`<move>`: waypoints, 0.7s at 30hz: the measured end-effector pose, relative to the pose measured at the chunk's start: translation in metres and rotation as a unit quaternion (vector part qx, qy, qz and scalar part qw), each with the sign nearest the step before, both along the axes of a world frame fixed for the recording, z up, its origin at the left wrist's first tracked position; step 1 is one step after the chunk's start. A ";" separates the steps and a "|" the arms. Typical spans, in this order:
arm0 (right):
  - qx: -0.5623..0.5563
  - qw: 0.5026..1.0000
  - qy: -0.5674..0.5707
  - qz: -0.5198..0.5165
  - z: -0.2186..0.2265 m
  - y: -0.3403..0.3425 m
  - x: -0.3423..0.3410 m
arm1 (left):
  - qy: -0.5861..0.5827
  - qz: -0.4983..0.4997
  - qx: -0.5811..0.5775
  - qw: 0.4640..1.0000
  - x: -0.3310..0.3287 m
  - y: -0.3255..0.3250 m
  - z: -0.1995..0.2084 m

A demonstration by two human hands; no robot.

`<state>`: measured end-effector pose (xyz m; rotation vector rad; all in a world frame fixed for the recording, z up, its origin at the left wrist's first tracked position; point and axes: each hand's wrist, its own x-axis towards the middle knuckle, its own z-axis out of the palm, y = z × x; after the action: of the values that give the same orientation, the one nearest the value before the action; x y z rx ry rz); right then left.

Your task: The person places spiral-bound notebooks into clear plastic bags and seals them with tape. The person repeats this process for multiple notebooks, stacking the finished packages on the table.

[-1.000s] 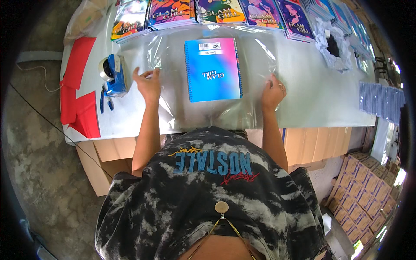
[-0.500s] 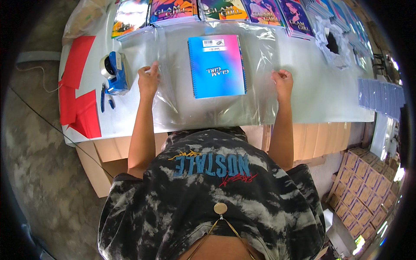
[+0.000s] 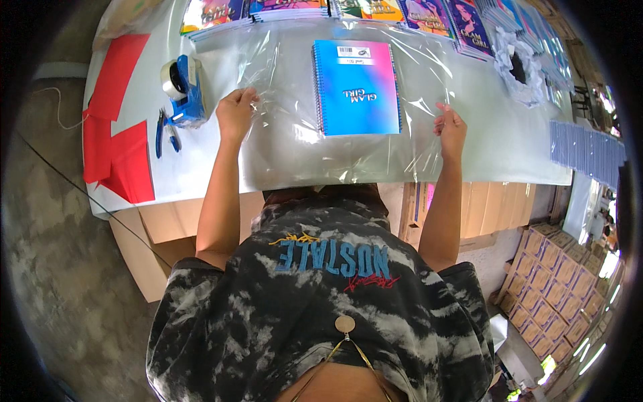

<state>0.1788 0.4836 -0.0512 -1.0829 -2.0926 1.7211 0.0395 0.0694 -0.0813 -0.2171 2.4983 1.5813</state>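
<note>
A spiral notebook with a blue-to-pink cover and a white label lies face up on a clear plastic sheet, its lettering upside down to me. My left hand, left of the notebook, pinches the sheet near its left edge between thumb and curled fingers. On the other side my right hand has its fingertips pinched on the sheet's right part. Neither hand touches the notebook. Bright creases run across the film between the hands and the notebook.
A blue tape dispenser stands left of my left hand, with cutters beside it. Red sheets lie along the left edge. Stacked notebooks line the far side; a crumpled plastic bag sits far right. Cartons are piled below right.
The view has shifted slightly. My left fingers have curled into a tighter pinch, and my right hand has moved a little outward to the right. The film has shifted and its creases have changed.
</note>
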 end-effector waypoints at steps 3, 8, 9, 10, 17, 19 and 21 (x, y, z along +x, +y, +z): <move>0.009 1.000 0.000 0.015 0.002 0.005 -0.004 | 0.082 0.047 -0.134 0.987 0.012 0.020 0.004; 0.022 0.999 -0.006 0.043 -0.002 0.008 -0.011 | 0.267 0.066 -0.343 0.898 0.011 0.015 0.003; 0.027 0.999 -0.004 0.041 -0.002 0.006 -0.015 | 0.312 0.053 -0.374 0.872 0.010 0.013 0.003; 0.032 0.999 -0.001 0.039 -0.003 0.004 -0.020 | 0.287 0.038 -0.351 0.891 0.009 0.013 0.002; -0.007 0.981 0.035 0.192 0.025 -0.003 -0.041 | 0.042 -0.058 0.116 0.991 0.009 0.031 0.052; 0.000 0.967 -0.005 0.254 0.054 -0.013 -0.039 | -0.087 -0.157 -0.046 0.983 0.027 0.042 0.082; 0.025 0.947 -0.024 0.318 0.060 -0.008 -0.042 | -0.111 -0.259 -0.167 0.945 0.030 0.048 0.099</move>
<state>0.1371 0.4756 0.0092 -0.4447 -2.6984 1.8800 0.0696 0.1177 0.0177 0.1971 2.3622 0.8783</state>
